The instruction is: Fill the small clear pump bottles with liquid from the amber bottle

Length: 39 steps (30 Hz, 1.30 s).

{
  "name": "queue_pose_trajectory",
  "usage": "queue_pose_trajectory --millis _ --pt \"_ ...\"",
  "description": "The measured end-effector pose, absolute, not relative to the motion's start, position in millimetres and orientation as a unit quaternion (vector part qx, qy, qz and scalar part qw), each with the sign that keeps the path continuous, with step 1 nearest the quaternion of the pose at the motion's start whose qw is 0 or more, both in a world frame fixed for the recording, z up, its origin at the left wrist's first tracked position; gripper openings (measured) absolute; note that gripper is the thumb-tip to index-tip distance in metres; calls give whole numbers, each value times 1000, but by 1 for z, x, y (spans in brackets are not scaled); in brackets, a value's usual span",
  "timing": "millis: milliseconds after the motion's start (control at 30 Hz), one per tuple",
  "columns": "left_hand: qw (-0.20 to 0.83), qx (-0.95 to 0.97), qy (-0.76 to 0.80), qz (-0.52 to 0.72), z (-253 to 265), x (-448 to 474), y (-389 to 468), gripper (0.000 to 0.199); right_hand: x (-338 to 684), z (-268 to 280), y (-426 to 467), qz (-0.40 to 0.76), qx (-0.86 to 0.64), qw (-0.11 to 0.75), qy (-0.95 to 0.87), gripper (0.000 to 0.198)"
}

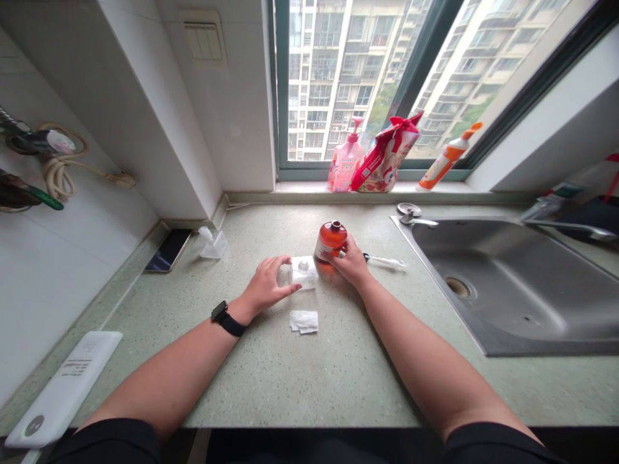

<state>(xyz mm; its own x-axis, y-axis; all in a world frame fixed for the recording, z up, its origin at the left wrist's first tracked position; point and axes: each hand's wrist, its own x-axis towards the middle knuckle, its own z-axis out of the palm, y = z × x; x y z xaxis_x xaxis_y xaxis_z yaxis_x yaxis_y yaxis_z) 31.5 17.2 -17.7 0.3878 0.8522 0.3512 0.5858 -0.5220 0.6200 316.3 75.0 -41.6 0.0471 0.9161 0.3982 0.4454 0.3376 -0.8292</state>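
My left hand [271,283], with a dark watch on its wrist, has thumb and fingers curved round the left side of a clear square bottle [304,276]. That bottle stands on the counter, and its round neck shows no cap. On the right, my right hand [353,259] grips a round orange-amber bottle [329,243] with a pale label. Its dark neck is uncapped and it stands upright beside the clear one. A folded white tissue [304,321] lies in front of the bottles. Behind my right hand is a slim clear item with a black end [389,262].
A translucent plastic piece with a nozzle [211,245] and a phone [169,250] lie at the back left. A white power bank-like slab [65,386] is at front left. The steel sink [512,290] is on the right. A pink pump bottle [345,164] and red pouch [387,158] line the sill.
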Motion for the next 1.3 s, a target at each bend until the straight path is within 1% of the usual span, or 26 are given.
queue_pose_trajectory --millis 133,333,467,767,1033,1300 --pt "199 805 443 342 -16 32 17 58 316 -40 72 193 -526 504 -657 67" --pt "191 781 460 378 -15 31 17 56 319 -44 75 117 -498 521 -684 75" --pt "193 766 463 401 -14 30 17 55 321 -44 76 46 -479 527 -700 69" --pt "184 767 456 412 -14 30 16 61 313 -37 69 -56 -448 488 -747 59" --pt "167 774 460 401 -13 29 15 62 306 -34 65 -81 -443 473 -757 58" --pt "171 774 471 388 -11 29 15 62 306 -33 62 -76 -481 441 -754 60"
